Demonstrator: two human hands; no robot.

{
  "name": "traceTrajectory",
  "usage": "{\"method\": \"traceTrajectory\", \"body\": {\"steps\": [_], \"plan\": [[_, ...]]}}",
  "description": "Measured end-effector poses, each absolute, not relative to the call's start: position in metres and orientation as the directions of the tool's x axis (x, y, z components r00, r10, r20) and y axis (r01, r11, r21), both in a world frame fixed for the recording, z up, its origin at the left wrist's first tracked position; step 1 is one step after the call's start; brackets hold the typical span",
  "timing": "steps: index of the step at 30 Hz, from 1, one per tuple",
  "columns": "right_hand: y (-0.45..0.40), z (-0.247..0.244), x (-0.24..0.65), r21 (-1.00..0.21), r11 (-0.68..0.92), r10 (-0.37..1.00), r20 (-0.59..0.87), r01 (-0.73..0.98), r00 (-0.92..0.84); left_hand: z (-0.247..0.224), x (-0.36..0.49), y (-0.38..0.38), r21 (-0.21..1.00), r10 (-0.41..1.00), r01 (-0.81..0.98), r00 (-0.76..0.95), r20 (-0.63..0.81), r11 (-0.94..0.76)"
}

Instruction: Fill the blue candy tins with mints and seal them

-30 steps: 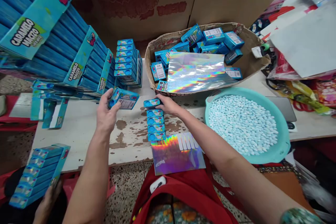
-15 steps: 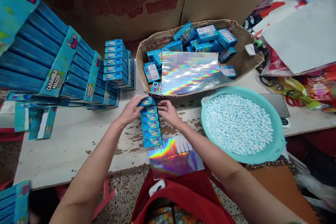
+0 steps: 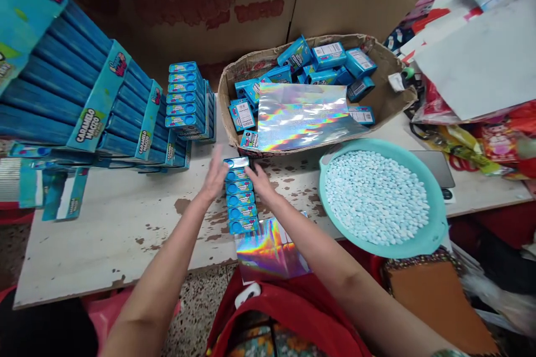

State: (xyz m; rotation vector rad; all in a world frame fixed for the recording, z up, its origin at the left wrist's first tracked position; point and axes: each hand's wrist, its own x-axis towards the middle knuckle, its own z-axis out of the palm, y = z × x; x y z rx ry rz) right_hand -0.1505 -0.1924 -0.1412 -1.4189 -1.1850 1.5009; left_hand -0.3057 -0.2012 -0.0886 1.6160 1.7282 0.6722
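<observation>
A row of small blue candy boxes, printed "Caramelo Macizo", runs away from me on the worn white table. The farthest box of the row shows a pale, shiny strip on top. My left hand is just left of that far end, apart from the boxes, its fingers extended and partly blurred. On the other side, my right hand rests its fingertips against the right side of the far boxes, nothing gripped in it. A holographic sheet with pale strips lies at the near end, partly under my right forearm.
Behind the row, a cut-down cardboard box holds loose candy boxes and a silvery sheet. A turquoise basin of pale blue candies stands right. Filled display trays are stacked left; bags crowd the right end.
The farthest box was tilted under my left fingers; now it sits in line with the row. My left hand has let go and moved left. My right hand stays against the row's side.
</observation>
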Motion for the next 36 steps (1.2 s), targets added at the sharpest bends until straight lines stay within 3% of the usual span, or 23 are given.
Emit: {"method": "traceTrajectory", "body": {"steps": [3, 7, 10, 12, 15, 17, 20, 23, 25, 30, 36], "plan": [[-0.208, -0.145, -0.156, -0.936, -0.346, 0.93, -0.352, 0.07, -0.109, -0.098, -0.292, -0.222, 0.814, 0.946, 0.498, -0.27, -0.18, 0.298], [-0.217, -0.14, -0.16, -0.959, -0.274, 0.942, -0.284, 0.076, -0.179, -0.112, -0.274, -0.239, 0.881, 0.942, 0.36, -0.246, -0.228, 0.307], [-0.226, -0.129, -0.135, -0.959, -0.249, 0.941, -0.273, 0.138, -0.201, -0.113, -0.283, -0.261, 0.905, 0.929, 0.351, -0.354, -0.109, 0.24], [-0.242, -0.125, -0.104, -0.941, -0.153, 0.956, -0.218, 0.302, -0.194, -0.111, -0.294, -0.293, 0.866, 0.885, 0.466, -0.462, 0.061, 0.184], [-0.279, -0.13, -0.059, -0.716, 0.119, 0.939, -0.144, 0.688, -0.312, -0.108, -0.298, -0.356, 0.734, 0.885, 0.677, -0.374, 0.277, 0.056], [-0.303, -0.14, -0.042, -0.525, 0.253, 0.902, -0.174, 0.812, -0.394, -0.107, -0.289, -0.392, 0.677, 0.936, 0.733, -0.191, 0.297, -0.065], [-0.321, -0.154, -0.036, -0.441, 0.334, 0.874, -0.187, 0.833, -0.449, -0.111, -0.262, -0.416, 0.64, 0.962, 0.732, 0.08, 0.259, -0.233], [-0.325, -0.161, -0.034, -0.493, 0.404, 0.841, -0.129, 0.77, -0.525, -0.124, -0.234, -0.41, 0.542, 0.93, 0.755, 0.284, 0.235, -0.368], [-0.328, -0.163, -0.03, -0.537, 0.462, 0.805, -0.08, 0.706, -0.588, -0.136, -0.221, -0.4, 0.445, 0.93, 0.817, 0.345, 0.131, -0.366], [-0.348, -0.172, -0.024, -0.546, 0.502, 0.8, -0.002, 0.671, -0.6, -0.151, -0.207, -0.379, 0.294, 0.949, 0.952, 0.172, -0.264, -0.09], [-0.383, -0.187, -0.036, -0.427, 0.514, 0.836, 0.055, 0.744, -0.546, -0.152, -0.205, -0.369, 0.315, 0.948, 0.949, 0.111, -0.299, -0.012]]}}
